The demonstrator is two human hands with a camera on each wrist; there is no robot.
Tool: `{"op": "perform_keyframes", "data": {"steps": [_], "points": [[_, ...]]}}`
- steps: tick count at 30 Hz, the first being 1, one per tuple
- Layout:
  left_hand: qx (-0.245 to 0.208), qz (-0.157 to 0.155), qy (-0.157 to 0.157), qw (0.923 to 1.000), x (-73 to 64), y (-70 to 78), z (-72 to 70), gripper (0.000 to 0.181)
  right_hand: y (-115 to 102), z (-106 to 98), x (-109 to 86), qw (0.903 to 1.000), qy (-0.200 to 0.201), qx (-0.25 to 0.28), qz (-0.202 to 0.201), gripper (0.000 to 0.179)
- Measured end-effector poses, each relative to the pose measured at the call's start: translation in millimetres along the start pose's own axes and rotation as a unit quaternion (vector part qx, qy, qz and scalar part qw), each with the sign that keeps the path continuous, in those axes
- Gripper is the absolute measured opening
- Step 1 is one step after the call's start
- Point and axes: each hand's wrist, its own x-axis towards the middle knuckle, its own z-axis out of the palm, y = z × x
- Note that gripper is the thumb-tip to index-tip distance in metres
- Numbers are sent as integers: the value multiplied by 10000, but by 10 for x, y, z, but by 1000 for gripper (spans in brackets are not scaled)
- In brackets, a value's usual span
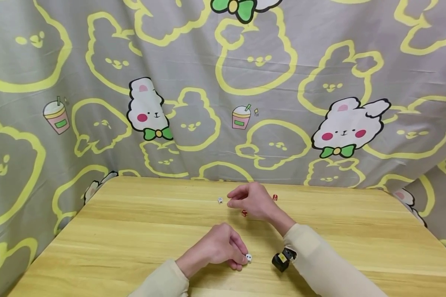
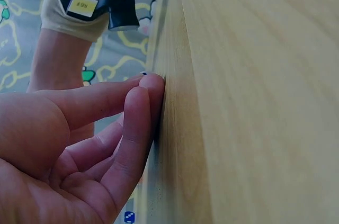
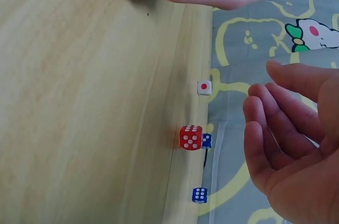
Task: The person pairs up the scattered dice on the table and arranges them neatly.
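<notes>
My left hand [image 1: 219, 246] pinches a white die [image 1: 248, 258] between thumb and fingertips, low at the wooden table. In the left wrist view, the left hand's fingers [image 2: 139, 115] hide nearly all of that die. My right hand [image 1: 253, 201] hovers farther back over the table, its fingers loosely curved with nothing between them. Left of it lies another white die [image 1: 220, 200]. A red die [image 1: 244, 213] sits just below the right hand, and a second red die [image 1: 275, 197] is behind its wrist. In the right wrist view, two blue dice [image 3: 199, 195] lie beyond the nearer red one.
The wooden table [image 1: 134, 231] ends at a patterned grey curtain [image 1: 193, 74] along its back. A black wrist camera [image 1: 282, 260] juts out from my right sleeve. Near the bottom of the left wrist view, a blue die [image 2: 129, 216] shows.
</notes>
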Motion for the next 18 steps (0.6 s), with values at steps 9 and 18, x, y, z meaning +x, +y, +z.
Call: {"op": "perform_keyframes", "data": {"steps": [9,18], "points": [[12,28,8,10000,4,0,-4,15,21,50,82,9996,-122,-182,-151,20],[-23,-5,-14,10000,2,5,1,14,54,109,152,9992,-122,-377,-98,18]]}}
